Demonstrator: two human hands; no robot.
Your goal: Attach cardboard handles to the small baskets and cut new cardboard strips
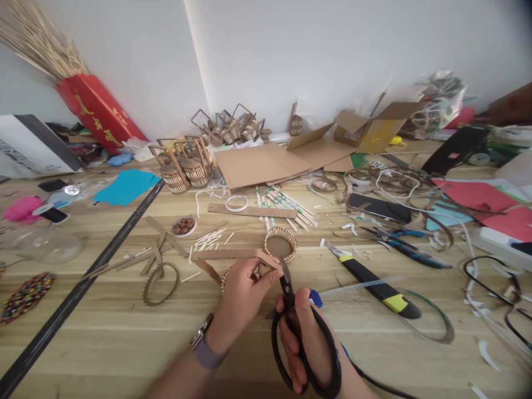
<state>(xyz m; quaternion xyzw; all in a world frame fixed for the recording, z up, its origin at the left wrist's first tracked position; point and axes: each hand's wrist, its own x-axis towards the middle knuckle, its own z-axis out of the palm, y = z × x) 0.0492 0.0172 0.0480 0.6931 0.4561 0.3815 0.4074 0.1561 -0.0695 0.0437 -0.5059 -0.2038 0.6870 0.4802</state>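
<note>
My left hand (pixel 245 288), with a watch on its wrist, pinches a brown cardboard strip (pixel 224 254) near its right end. The strip is bent and stretches out to the left. In my right hand (pixel 305 338) is a pair of black-handled scissors (pixel 287 288), fingers through the loops. Their blades point away from me and meet the strip's right end beside my left fingertips. Just beyond the blade tips stands a small round basket (pixel 281 246) with a stick-lined rim. A second ring-shaped piece is partly hidden behind my left hand.
A utility knife (pixel 374 282) and blue-handled pliers (pixel 407 246) lie to the right. Short sticks (pixel 210 238), a bowl of brown balls (pixel 183 226) and a toothed cardboard ring (pixel 161 284) are at left. Small lidded baskets (pixel 195 166) and flat cardboard (pixel 261 166) stand farther back.
</note>
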